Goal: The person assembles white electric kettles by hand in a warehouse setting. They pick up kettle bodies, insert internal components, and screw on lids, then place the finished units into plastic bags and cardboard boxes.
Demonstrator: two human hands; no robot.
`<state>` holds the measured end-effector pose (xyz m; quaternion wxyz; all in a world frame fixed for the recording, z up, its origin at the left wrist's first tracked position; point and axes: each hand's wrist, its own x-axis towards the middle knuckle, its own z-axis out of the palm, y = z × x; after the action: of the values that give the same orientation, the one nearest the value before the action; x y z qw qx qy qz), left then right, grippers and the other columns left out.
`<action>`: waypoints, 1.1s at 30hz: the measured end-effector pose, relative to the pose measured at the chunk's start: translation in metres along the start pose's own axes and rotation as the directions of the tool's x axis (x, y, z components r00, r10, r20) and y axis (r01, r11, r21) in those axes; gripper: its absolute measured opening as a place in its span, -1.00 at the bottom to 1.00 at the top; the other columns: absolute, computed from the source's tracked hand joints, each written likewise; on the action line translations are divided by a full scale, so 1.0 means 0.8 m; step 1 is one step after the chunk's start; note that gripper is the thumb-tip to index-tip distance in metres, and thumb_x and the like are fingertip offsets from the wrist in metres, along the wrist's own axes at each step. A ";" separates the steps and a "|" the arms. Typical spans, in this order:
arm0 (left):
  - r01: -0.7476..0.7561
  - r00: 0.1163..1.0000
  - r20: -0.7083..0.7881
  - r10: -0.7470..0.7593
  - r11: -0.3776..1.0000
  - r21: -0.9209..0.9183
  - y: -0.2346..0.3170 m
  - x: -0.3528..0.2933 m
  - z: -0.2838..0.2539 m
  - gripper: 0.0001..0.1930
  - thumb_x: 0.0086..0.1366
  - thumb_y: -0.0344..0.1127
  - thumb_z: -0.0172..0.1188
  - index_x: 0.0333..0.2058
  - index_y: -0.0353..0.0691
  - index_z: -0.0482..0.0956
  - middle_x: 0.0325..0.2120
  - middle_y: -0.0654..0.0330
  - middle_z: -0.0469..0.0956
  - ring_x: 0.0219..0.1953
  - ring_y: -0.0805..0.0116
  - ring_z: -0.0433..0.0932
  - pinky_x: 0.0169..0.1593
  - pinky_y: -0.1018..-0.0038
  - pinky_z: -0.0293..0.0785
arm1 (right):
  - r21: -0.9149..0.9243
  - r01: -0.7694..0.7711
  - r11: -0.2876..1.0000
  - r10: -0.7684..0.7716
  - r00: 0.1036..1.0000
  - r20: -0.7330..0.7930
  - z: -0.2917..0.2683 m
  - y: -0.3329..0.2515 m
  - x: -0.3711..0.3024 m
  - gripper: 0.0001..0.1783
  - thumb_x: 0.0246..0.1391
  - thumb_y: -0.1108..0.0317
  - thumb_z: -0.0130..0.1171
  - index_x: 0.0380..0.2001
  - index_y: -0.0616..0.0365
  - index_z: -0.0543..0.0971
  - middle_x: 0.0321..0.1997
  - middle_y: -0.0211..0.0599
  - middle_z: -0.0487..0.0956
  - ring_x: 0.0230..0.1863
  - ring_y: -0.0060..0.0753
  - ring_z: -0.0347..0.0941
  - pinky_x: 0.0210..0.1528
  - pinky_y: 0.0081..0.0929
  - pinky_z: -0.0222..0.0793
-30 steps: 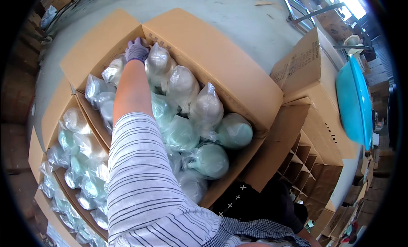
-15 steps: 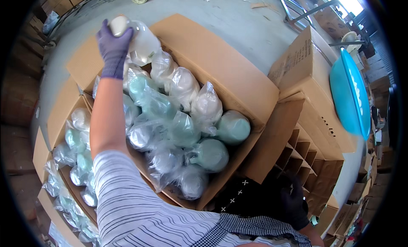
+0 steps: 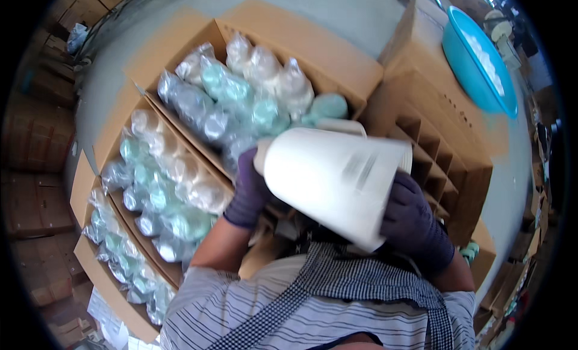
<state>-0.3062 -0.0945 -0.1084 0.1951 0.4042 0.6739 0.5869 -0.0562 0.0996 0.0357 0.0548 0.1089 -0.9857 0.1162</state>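
My left hand point(image 3: 247, 190), in a purple-grey knit glove, is closed round the narrow cream-topped end of a white jug point(image 3: 328, 178). The jug lies on its side in front of my chest, slightly blurred, with its handle on the far side and its wide base to the right. My right hand point(image 3: 412, 220), gloved alike, grips that wide base; some of its fingers are hidden. Just beyond the jug stands an open carton point(image 3: 301, 28) of plastic-bagged white, mint-green and grey jugs point(image 3: 265, 109).
Two more open cartons of bagged jugs point(image 3: 159, 190) stand at the left. On the right is an open carton with cardboard dividers point(image 3: 445, 163). A turquoise basin point(image 3: 460, 55) holding white pieces rests beyond it. Stacked brown boxes point(image 3: 36, 145) line the far left.
My left hand has brought a white jug from the carton's far left corner back to my chest. My right hand has risen from the divided carton's edge and taken hold of its base.
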 end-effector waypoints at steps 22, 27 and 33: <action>0.630 0.619 0.766 -0.173 0.691 -0.353 0.088 0.024 0.072 -0.54 0.39 -0.26 0.14 0.18 -0.37 0.46 -0.02 0.00 0.63 0.00 0.24 0.63 0.13 0.34 0.52 | -0.003 -0.956 0.294 0.883 0.273 -0.382 0.014 0.115 -0.338 -0.47 0.16 0.13 0.26 0.18 -0.04 0.48 0.14 -0.06 0.50 0.09 0.01 0.53 0.15 -0.12 0.49; 0.568 0.699 0.684 -0.209 0.743 -0.353 0.099 -0.009 0.093 -0.57 0.39 -0.26 0.14 0.16 -0.36 0.48 -0.04 0.01 0.63 -0.02 0.25 0.63 0.11 0.34 0.53 | -0.088 -0.984 0.158 0.945 0.124 0.302 0.244 0.159 -0.398 -0.48 0.16 0.08 0.19 0.17 -0.06 0.47 0.22 0.02 0.46 0.19 0.16 0.47 0.16 0.02 0.44; 0.438 0.768 0.617 -0.170 0.843 -0.313 0.118 -0.025 0.122 -0.59 0.39 -0.25 0.14 0.13 -0.34 0.50 -0.05 0.03 0.64 -0.04 0.26 0.63 0.08 0.34 0.53 | -0.001 -0.993 0.121 0.984 0.120 0.128 0.233 0.148 -0.406 -0.55 0.16 0.08 0.21 0.04 0.06 0.48 0.13 0.07 0.47 0.13 0.16 0.50 0.12 0.02 0.45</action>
<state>-0.1925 -0.0494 -0.0464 0.5670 0.3871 0.4920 0.5353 0.2165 0.2328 -0.2135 -0.0884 -0.5626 -0.8063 0.1595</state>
